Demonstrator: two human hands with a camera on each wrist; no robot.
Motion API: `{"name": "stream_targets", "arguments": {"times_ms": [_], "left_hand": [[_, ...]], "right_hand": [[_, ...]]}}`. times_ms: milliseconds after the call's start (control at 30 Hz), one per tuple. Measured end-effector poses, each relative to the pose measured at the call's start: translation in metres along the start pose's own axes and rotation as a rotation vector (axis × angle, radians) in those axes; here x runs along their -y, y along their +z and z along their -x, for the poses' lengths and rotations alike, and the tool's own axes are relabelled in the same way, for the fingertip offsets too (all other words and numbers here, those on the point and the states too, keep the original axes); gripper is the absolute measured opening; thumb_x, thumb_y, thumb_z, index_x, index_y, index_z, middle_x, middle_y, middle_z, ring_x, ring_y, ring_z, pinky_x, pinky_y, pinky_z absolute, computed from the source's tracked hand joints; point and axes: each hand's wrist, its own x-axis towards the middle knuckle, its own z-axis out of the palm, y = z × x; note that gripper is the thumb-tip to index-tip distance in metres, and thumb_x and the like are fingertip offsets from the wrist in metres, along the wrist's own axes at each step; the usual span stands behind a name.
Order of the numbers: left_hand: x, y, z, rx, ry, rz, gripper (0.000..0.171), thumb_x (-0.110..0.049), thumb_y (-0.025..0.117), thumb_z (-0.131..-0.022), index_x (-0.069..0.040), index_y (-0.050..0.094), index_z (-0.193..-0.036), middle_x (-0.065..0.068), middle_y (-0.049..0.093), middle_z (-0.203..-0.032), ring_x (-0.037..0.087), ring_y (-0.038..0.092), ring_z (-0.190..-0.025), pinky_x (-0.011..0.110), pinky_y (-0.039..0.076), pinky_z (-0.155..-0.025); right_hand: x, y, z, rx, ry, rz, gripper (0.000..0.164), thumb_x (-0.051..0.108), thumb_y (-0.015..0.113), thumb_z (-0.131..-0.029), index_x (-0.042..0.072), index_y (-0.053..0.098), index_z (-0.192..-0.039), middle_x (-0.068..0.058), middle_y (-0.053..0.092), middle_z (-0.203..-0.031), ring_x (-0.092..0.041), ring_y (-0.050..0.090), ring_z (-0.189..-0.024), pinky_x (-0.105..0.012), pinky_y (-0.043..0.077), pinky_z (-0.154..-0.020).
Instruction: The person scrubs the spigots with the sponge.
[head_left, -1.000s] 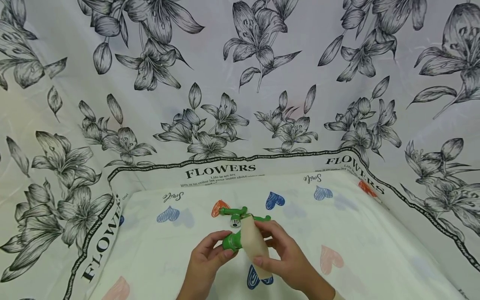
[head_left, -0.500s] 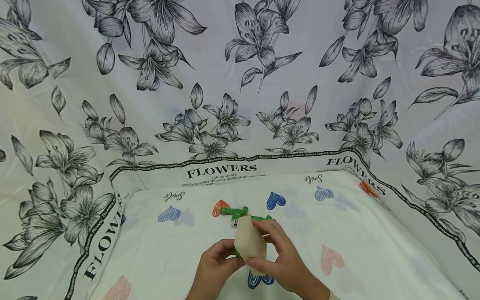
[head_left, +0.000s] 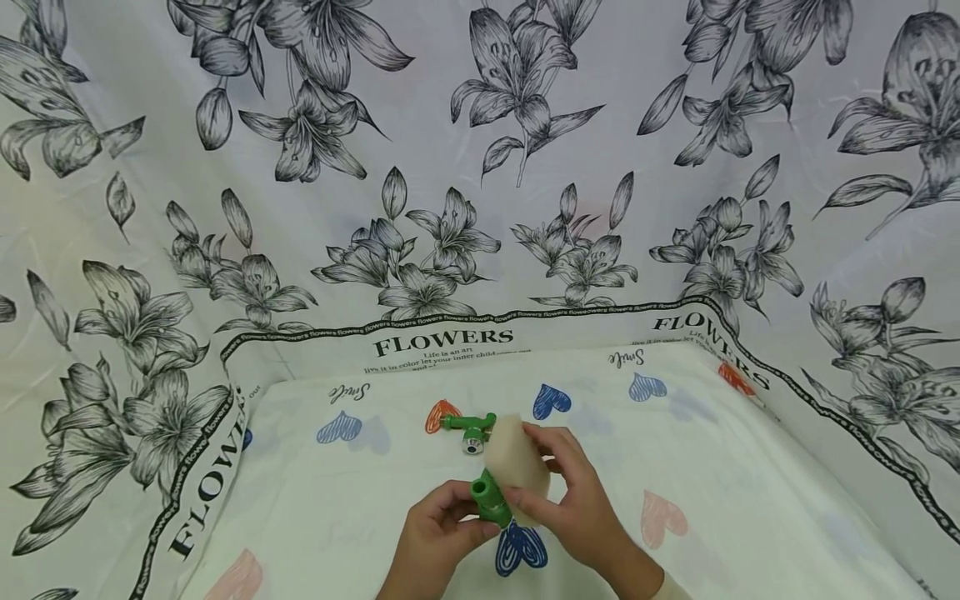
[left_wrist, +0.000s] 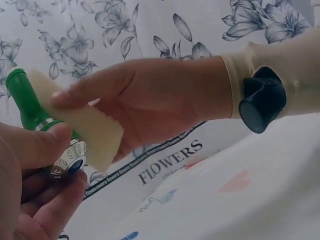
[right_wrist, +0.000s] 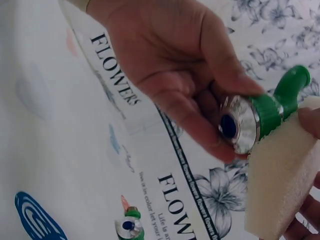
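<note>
Our left hand (left_wrist: pixel 35 190) grips a green tap (left_wrist: pixel 31 114) low in the frame, thumb lying across its body and fingers curled beneath the silver cap with the blue centre. Our right hand (left_wrist: pixel 150 105) reaches in from the right and pinches a pale sponge (left_wrist: pixel 85 127), which lies against the tap's green stem. On that wrist sits a dark strap (left_wrist: pixel 262 99) over a cream sleeve (left_wrist: pixel 295 70). Behind hangs a flower-printed cloth (left_wrist: pixel 100 25) lettered FLOWERS.
</note>
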Motion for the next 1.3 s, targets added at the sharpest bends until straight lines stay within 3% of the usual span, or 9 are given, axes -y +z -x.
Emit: {"name": "stream_targets", "arguments": {"times_ms": [233, 433, 633, 833, 967, 1300], "left_hand": [[-0.003, 0.001, 0.002, -0.016, 0.003, -0.032, 0.036, -0.003, 0.085, -0.094, 0.004, 0.071, -0.127, 0.022, 0.071, -0.126, 0.034, 0.071, -0.117, 0.041, 0.059, -0.101], [-0.001, 0.001, 0.001, -0.056, -0.006, -0.04, 0.039, -0.004, 0.087, -0.093, 0.004, 0.072, -0.128, 0.02, 0.073, -0.126, 0.033, 0.072, -0.116, 0.041, 0.059, -0.1], [0.001, 0.0, -0.001, -0.121, -0.038, -0.035, 0.042, -0.005, 0.086, -0.094, 0.005, 0.071, -0.131, 0.02, 0.073, -0.126, 0.031, 0.072, -0.116, 0.039, 0.06, -0.099], [0.004, 0.0, -0.004, -0.179, -0.036, -0.008, 0.039, 0.002, 0.078, -0.097, 0.013, 0.066, -0.132, 0.024, 0.071, -0.127, 0.025, 0.073, -0.115, 0.036, 0.061, -0.097], [0.005, 0.0, -0.003, -0.175, -0.038, 0.008, 0.038, 0.004, 0.077, -0.097, 0.014, 0.065, -0.132, 0.025, 0.071, -0.125, 0.025, 0.073, -0.114, 0.036, 0.061, -0.097], [-0.002, 0.003, 0.0, -0.135, -0.078, -0.011, 0.045, -0.009, 0.086, -0.095, 0.006, 0.068, -0.133, 0.021, 0.07, -0.129, 0.032, 0.071, -0.117, 0.039, 0.06, -0.1]], "right_hand": [[-0.003, -0.003, -0.003, -0.02, 0.105, 0.016, 0.072, 0.027, 0.09, -0.093, 0.025, 0.056, -0.157, 0.006, 0.059, -0.138, -0.022, 0.059, -0.121, -0.04, 0.057, -0.099], [-0.004, -0.001, -0.001, 0.011, 0.123, -0.014, 0.07, 0.029, 0.089, -0.095, 0.027, 0.056, -0.157, 0.006, 0.058, -0.139, -0.023, 0.058, -0.122, -0.042, 0.056, -0.1], [0.002, 0.002, 0.004, 0.1, 0.044, -0.059, 0.068, 0.027, 0.087, -0.096, 0.03, 0.056, -0.156, 0.005, 0.059, -0.139, -0.024, 0.058, -0.12, -0.041, 0.057, -0.096], [0.008, 0.006, 0.009, 0.182, -0.071, -0.085, 0.068, 0.024, 0.087, -0.097, 0.027, 0.055, -0.158, 0.002, 0.059, -0.145, -0.023, 0.059, -0.122, -0.04, 0.058, -0.092], [0.01, 0.006, 0.008, 0.17, -0.074, -0.064, 0.07, 0.025, 0.089, -0.095, 0.027, 0.056, -0.157, 0.004, 0.059, -0.144, -0.022, 0.059, -0.122, -0.04, 0.058, -0.092], [-0.002, 0.001, -0.001, 0.1, 0.031, -0.009, 0.069, 0.03, 0.089, -0.095, 0.027, 0.057, -0.156, 0.006, 0.059, -0.136, -0.023, 0.057, -0.119, -0.041, 0.058, -0.096]]}}
